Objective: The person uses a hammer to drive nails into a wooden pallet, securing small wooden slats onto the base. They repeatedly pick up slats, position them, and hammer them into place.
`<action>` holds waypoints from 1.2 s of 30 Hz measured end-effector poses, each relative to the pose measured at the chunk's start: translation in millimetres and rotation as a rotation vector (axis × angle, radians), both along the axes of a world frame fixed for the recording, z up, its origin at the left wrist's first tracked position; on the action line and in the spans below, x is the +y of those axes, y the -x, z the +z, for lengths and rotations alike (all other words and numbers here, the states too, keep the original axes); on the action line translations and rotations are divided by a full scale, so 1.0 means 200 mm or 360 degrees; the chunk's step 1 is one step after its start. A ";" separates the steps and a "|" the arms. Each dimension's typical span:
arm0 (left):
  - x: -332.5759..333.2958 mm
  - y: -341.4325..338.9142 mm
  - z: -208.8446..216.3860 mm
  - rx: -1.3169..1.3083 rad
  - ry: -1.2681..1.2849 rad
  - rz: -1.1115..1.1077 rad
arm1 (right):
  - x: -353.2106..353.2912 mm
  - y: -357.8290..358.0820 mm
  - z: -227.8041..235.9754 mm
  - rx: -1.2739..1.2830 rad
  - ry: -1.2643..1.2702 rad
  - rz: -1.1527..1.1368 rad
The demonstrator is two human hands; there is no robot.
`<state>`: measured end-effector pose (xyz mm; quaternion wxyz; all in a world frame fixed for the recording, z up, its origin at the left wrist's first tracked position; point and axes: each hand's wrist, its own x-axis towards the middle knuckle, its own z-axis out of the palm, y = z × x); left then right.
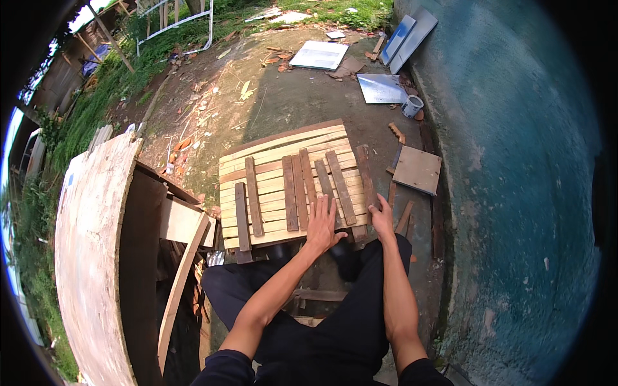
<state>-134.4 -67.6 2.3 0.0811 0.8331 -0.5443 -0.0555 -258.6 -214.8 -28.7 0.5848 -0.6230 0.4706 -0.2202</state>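
Note:
In front of my knees is a slatted panel (pixel 270 204) of pale wooden strips. Several loose dark wood strips lie across it, among them a pair side by side near the middle. My left hand (pixel 322 225) rests with fingers stretched over the panel's near part, at the lower end of a short strip (pixel 324 180). At the panel's right edge, my right hand (pixel 382 220) closes on the near end of a dark wooden strip (pixel 365 174). Its fingertips are partly hidden.
A large weathered board (pixel 90 257) stands at my left beside a curved wood piece (pixel 180 289). A blue-green wall (pixel 515 193) runs along the right. Near it are a square wooden board (pixel 417 170), a metal can (pixel 412 106) and a shiny sheet (pixel 381 89). Debris litters the ground.

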 end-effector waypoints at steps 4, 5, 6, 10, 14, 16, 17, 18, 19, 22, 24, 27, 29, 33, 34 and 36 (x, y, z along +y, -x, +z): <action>-0.07 -0.03 -0.07 -0.0003 -0.0093 0.0037 | -0.03 0.01 -0.06 0.0078 -0.0086 0.0127; -0.06 -0.05 -0.08 0.0030 -0.0139 0.0008 | -0.03 0.01 -0.07 0.0039 -0.0177 0.0153; -0.05 -0.06 -0.09 0.0013 -0.0151 -0.0007 | -0.02 0.00 -0.07 0.0028 -0.0193 0.0138; -0.05 -0.08 -0.11 0.0008 -0.0125 -0.0039 | -0.01 -0.05 -0.07 -0.0097 -0.0145 0.0114; -0.08 -0.11 -0.10 0.0000 -0.0117 -0.0048 | -0.01 -0.13 -0.09 0.0218 0.0113 0.0079; -0.10 -0.12 -0.11 0.0003 -0.0099 -0.0053 | -0.04 -0.18 -0.10 0.0260 0.0169 0.0116; -0.10 -0.13 -0.11 0.0005 -0.0096 -0.0059 | -0.05 -0.20 -0.11 0.0249 0.0141 0.0158; -0.10 -0.14 -0.11 0.0009 -0.0111 -0.0058 | -0.05 -0.22 -0.12 0.0254 0.0075 0.0165; -0.10 -0.15 -0.11 0.0020 -0.0095 -0.0058 | -0.05 -0.22 -0.12 0.0168 0.0003 0.0215; -0.12 -0.16 -0.12 0.0077 -0.0059 -0.0052 | -0.04 -0.22 -0.13 0.0128 -0.0082 0.0254; -0.11 -0.18 -0.12 0.0145 -0.0049 -0.0062 | -0.03 -0.21 -0.14 0.0285 0.0138 0.0300; -0.10 -0.21 -0.12 0.0216 -0.0050 -0.0102 | -0.02 -0.22 -0.16 0.0263 0.0158 0.0298; -0.09 -0.23 -0.12 0.0203 -0.0017 -0.0133 | -0.01 -0.23 -0.17 0.0261 0.0103 0.0278; -0.07 -0.26 -0.11 0.0197 0.0008 -0.0177 | 0.02 -0.26 -0.16 0.0341 0.0131 0.0228; -0.06 -0.26 -0.11 0.0197 0.0002 -0.0186 | 0.04 -0.26 -0.15 0.0340 0.0179 0.0232; -0.05 -0.26 -0.11 0.0211 0.0011 -0.0172 | 0.06 -0.27 -0.12 0.0382 0.0232 0.0225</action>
